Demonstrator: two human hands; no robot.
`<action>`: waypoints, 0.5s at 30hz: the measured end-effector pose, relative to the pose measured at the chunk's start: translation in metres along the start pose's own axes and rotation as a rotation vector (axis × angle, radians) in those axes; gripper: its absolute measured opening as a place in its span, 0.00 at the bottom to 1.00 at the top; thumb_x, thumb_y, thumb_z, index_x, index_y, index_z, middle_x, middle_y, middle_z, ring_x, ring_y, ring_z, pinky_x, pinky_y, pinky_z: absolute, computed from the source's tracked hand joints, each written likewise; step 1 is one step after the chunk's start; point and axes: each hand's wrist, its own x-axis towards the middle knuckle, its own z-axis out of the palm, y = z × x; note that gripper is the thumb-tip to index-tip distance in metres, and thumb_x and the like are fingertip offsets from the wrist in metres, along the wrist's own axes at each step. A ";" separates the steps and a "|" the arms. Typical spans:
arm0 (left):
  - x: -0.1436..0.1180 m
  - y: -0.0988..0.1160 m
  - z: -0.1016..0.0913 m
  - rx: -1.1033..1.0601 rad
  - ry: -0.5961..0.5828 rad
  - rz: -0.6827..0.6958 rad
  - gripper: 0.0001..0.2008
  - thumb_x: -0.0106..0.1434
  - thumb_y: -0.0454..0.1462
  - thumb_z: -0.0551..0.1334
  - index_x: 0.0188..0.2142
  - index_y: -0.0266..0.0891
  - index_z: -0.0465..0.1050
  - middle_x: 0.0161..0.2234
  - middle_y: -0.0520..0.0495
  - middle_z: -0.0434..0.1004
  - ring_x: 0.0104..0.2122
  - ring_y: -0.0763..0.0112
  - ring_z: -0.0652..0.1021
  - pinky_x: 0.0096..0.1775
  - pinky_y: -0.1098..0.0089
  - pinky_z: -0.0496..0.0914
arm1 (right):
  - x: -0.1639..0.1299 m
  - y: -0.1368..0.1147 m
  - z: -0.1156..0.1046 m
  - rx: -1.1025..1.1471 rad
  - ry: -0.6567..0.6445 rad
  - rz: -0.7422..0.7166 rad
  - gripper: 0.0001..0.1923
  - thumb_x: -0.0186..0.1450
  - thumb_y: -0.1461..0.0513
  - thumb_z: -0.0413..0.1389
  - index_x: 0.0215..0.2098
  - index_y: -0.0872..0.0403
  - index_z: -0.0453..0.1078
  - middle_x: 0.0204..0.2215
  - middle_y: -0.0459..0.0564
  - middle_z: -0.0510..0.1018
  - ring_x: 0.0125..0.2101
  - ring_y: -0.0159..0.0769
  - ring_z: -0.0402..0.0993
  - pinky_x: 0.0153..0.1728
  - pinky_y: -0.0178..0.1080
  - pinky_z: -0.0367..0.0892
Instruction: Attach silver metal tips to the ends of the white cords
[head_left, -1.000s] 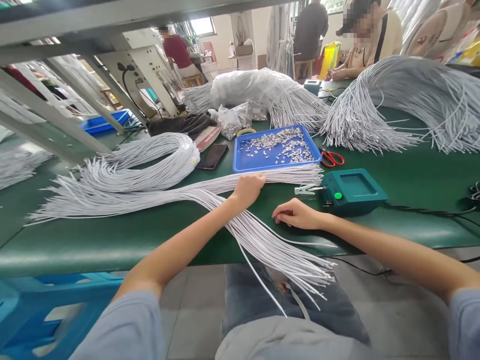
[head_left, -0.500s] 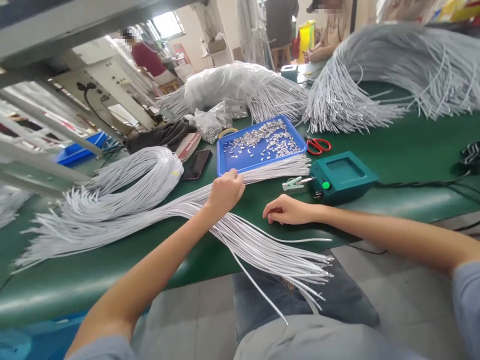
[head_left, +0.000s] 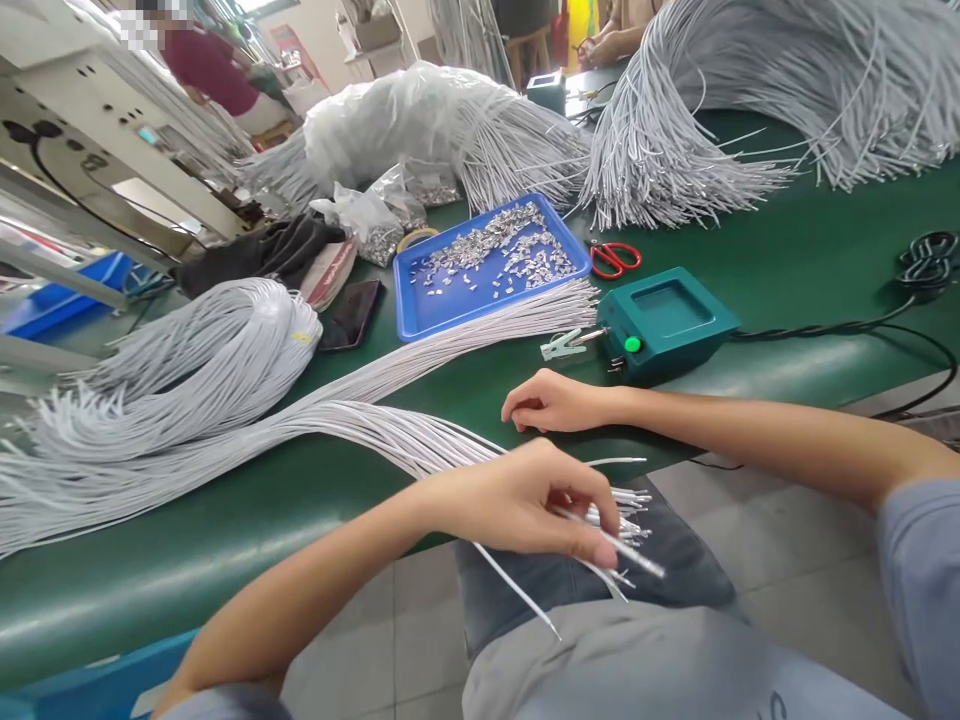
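Pinching a wire [head_left: 640, 558], the left hand [head_left: 525, 500] hangs at the worktop's [head_left: 810, 250] edge; the right hand [head_left: 551, 402] rests curled, grip unclear. Work looks midway: one bunch [head_left: 480, 333] by the tray [head_left: 416, 318], another [head_left: 390, 430] overhanging, clips [head_left: 491, 235] loose.

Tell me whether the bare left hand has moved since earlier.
Yes: the bare left hand has moved away from the blue rectangular plastic tray, toward the near edge of the green tabletop.

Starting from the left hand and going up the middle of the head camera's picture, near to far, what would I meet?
Left hand, right hand, straight strand of white cables, blue tray, plastic-wrapped cable bundle.
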 end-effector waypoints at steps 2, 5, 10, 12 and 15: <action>0.005 -0.009 -0.004 -0.171 -0.079 0.065 0.13 0.63 0.43 0.65 0.30 0.34 0.74 0.23 0.52 0.71 0.22 0.81 0.69 0.24 0.79 0.63 | -0.001 0.000 0.001 0.035 0.046 0.004 0.10 0.60 0.70 0.51 0.33 0.60 0.75 0.23 0.44 0.76 0.19 0.23 0.66 0.25 0.30 0.63; 0.010 -0.033 -0.028 -0.318 0.423 0.210 0.19 0.62 0.48 0.65 0.26 0.34 0.69 0.20 0.54 0.68 0.14 0.83 0.67 0.18 0.79 0.62 | -0.004 0.000 0.004 0.063 0.175 -0.008 0.09 0.58 0.69 0.51 0.23 0.59 0.71 0.19 0.43 0.73 0.20 0.25 0.66 0.24 0.30 0.62; 0.019 -0.078 -0.055 -0.372 0.951 0.294 0.21 0.54 0.49 0.71 0.27 0.33 0.71 0.21 0.53 0.72 0.19 0.73 0.78 0.20 0.75 0.73 | -0.007 0.000 0.006 -0.034 0.728 -0.128 0.10 0.60 0.66 0.50 0.34 0.57 0.73 0.25 0.47 0.77 0.24 0.28 0.71 0.26 0.32 0.68; 0.023 -0.087 -0.053 -0.415 0.945 0.254 0.20 0.52 0.48 0.73 0.30 0.32 0.74 0.23 0.52 0.74 0.18 0.74 0.77 0.20 0.74 0.74 | -0.006 0.001 0.005 -0.013 0.811 -0.167 0.10 0.61 0.64 0.52 0.39 0.56 0.72 0.29 0.49 0.78 0.29 0.30 0.75 0.28 0.33 0.71; 0.024 -0.088 -0.046 -0.432 0.886 0.226 0.21 0.50 0.46 0.75 0.34 0.32 0.76 0.23 0.52 0.75 0.18 0.74 0.77 0.20 0.74 0.75 | -0.005 0.002 0.003 0.092 0.770 -0.161 0.12 0.62 0.61 0.54 0.43 0.56 0.70 0.31 0.49 0.78 0.31 0.31 0.76 0.28 0.33 0.74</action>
